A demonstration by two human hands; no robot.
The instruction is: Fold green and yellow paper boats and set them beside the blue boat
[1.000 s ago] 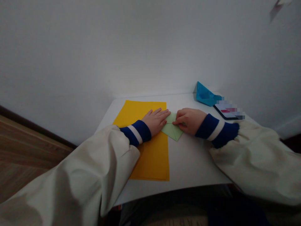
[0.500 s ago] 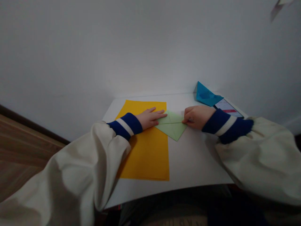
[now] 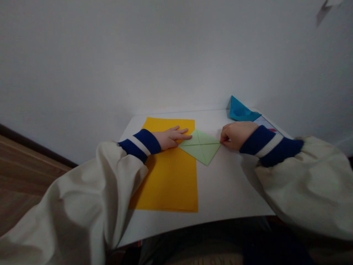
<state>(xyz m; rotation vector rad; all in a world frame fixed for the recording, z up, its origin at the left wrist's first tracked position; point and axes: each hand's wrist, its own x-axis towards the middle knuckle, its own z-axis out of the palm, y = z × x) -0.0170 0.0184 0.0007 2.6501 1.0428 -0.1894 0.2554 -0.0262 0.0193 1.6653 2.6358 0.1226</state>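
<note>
Pale-green folded-paper diamond [image 3: 202, 150], long axis crosswise, points rightward off yellow rectangular paper [image 3: 171, 180]; left fingers [image 3: 182, 136] spread against it, right fingers [image 3: 224, 135] pinching its tip.

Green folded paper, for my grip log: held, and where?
Cannot tell whether the green folded paper is pinched; the right hand is at its right corner.

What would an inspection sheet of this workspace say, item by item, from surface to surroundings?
Surface: white table, against a pale wall.
Job's things: creased green paper, lying flat, overlapping the right edge of the yellow paper.
Clutter: blue folded paper beside a screen device, partly hidden.
Hands: left hand spread over the yellow paper, reaching the green paper's edge; right hand with curled fingers at its right corner, pinch unclear.
Cables: nothing seen.
Surroundings: wooden panel at left.
</note>
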